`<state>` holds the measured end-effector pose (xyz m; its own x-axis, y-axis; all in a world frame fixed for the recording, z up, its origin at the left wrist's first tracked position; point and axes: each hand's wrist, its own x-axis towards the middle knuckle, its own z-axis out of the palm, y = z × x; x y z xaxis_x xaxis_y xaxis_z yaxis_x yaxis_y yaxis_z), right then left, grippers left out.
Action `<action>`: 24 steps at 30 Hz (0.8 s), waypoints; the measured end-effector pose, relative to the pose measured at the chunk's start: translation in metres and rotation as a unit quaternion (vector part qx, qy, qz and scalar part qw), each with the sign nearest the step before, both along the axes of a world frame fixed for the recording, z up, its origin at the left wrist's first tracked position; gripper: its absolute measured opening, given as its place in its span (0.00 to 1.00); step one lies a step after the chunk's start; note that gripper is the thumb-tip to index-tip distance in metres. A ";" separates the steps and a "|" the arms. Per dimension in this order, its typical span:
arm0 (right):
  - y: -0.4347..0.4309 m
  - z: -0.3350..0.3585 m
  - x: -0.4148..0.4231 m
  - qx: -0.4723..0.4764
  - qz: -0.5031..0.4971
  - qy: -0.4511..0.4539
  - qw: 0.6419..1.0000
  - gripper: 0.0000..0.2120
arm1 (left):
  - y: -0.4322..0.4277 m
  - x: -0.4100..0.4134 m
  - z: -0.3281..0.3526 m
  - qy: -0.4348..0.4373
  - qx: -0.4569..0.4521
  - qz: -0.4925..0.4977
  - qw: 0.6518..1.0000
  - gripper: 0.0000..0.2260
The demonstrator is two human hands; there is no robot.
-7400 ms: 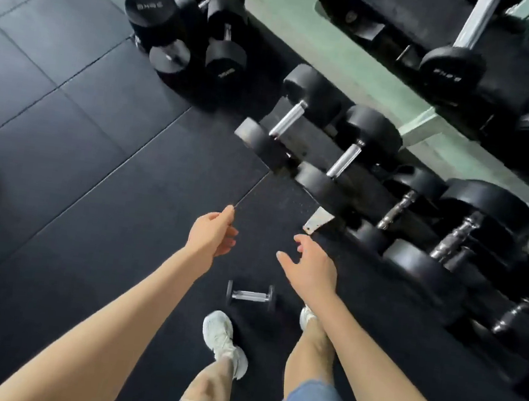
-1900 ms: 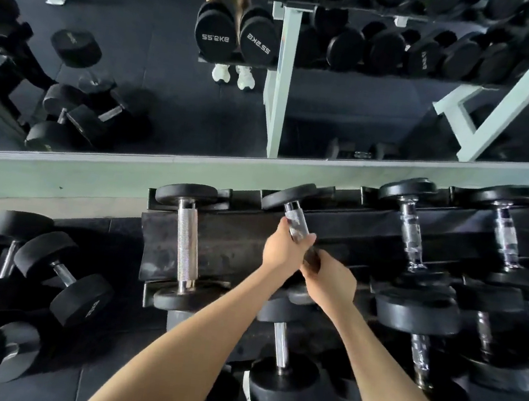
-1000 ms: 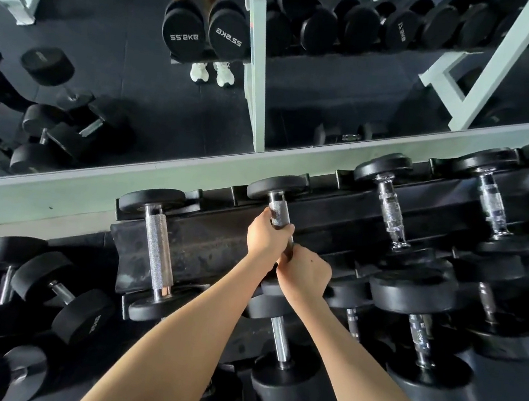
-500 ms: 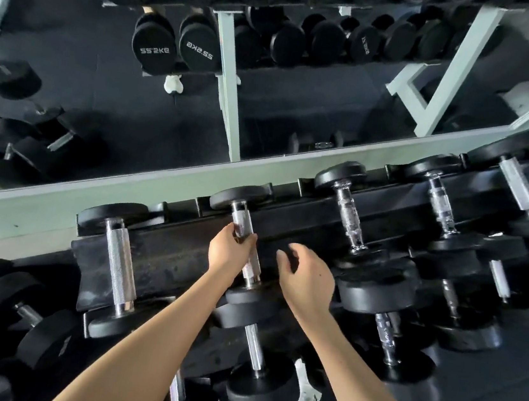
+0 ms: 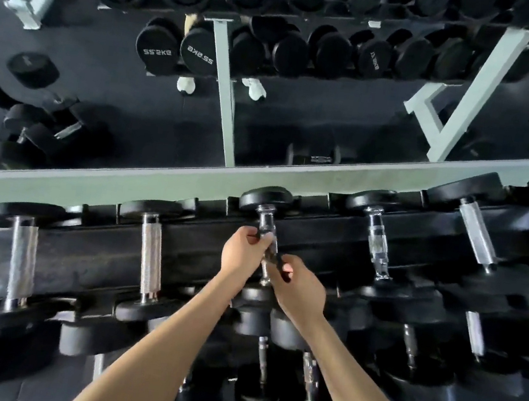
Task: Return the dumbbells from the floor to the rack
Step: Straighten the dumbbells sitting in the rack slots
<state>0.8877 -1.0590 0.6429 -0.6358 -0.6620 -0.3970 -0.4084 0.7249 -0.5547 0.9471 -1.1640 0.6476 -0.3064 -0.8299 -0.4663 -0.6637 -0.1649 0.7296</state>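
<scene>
A black dumbbell with a chrome handle lies across the top tier of the black rack, its far head against the pale green ledge. My left hand is wrapped around the middle of the handle. My right hand grips the same handle just below it, towards me, fingers curled around the bar. The near head of this dumbbell is hidden behind my hands and wrists.
Other dumbbells lie in the neighbouring slots on both sides, and several more fill the lower tier. A mirror above the ledge reflects the rack, my shoes and a small dumbbell on the floor.
Half a second ago my right hand was open beside the handle; now it is closed on it again. My left hand has kept its grip. The view has shifted right.
</scene>
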 end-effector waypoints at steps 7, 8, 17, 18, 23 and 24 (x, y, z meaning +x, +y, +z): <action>-0.011 -0.014 -0.005 0.014 0.039 0.005 0.999 0.13 | -0.004 -0.031 -0.007 -0.078 -0.002 0.030 0.997 0.15; -0.012 -0.015 -0.005 0.011 0.041 0.006 0.999 0.12 | -0.004 -0.032 -0.007 -0.089 -0.001 0.025 0.996 0.14; -0.006 -0.004 -0.013 -0.008 0.065 -0.023 0.998 0.13 | -0.007 -0.033 -0.009 -0.088 -0.001 0.010 0.996 0.11; 0.000 0.000 -0.018 -0.016 0.059 -0.029 0.998 0.15 | -0.007 -0.033 -0.011 -0.090 -0.006 0.008 0.996 0.10; 0.060 0.016 -0.081 -0.034 -0.048 -0.003 0.998 0.18 | 0.002 -0.039 -0.002 -0.115 -0.044 0.051 0.991 0.13; 0.075 0.020 -0.098 -0.042 -0.078 0.014 0.996 0.17 | 0.009 -0.042 0.004 -0.136 -0.080 0.072 0.985 0.15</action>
